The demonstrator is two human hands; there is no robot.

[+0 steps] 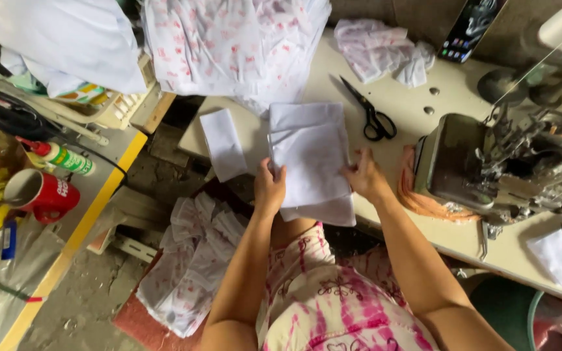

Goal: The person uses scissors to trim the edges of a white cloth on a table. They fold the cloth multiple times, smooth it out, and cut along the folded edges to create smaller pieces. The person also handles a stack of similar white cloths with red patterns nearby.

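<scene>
Pinching the white cloth (310, 156) at both side edges, your left hand (269, 188) and right hand (363, 175) each close thumb on fingers to keep it flat. It lies on the counter (398, 104) edge beside the machine (508, 162), scissors (370, 112) within reach.

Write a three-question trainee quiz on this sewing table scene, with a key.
1. True or false: both hands grip the stack of white fabric pieces.
2. What lies just right of that stack, on the table? A) black scissors B) a red mug C) a phone
3. The sewing machine stands on the side of the person's ____ hand.

Key: 1 true: left hand and right hand hold its edges. 2 A, the black scissors. 3 right.
</scene>
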